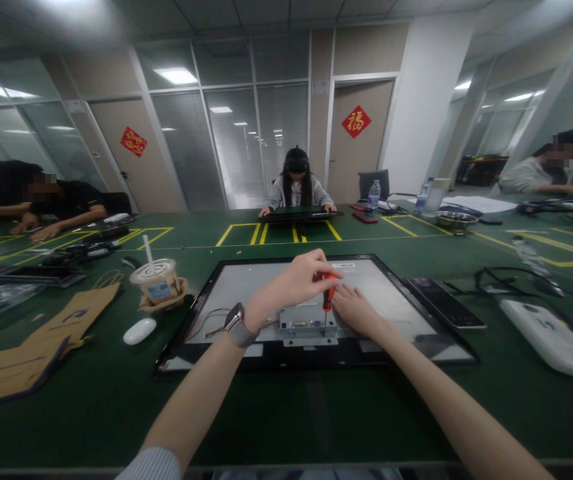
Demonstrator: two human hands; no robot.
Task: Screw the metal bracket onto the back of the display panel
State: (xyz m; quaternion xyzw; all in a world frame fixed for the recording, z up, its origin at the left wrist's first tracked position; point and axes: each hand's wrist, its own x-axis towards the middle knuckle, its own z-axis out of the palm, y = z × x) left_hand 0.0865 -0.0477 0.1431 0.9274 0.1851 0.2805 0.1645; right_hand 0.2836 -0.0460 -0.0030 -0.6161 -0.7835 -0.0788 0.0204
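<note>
Metal box (293, 325) sits on the panel (233, 287) beneath the left hand (303, 277), fingers pinching an upright screwdriver (328, 300); right hand (359, 312) open alongside; screws left, can't tell.

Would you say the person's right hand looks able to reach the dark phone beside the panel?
Probably yes: nothing visible stands between the right hand and the dark phone, though the hand's fingers sit beside the screwdriver.

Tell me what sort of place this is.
Probably an office room used as a workshop: a long green table marked with yellow lines, glass partitions behind it, and a flat panel with an orange screwdriver at its metal bracket.
</note>
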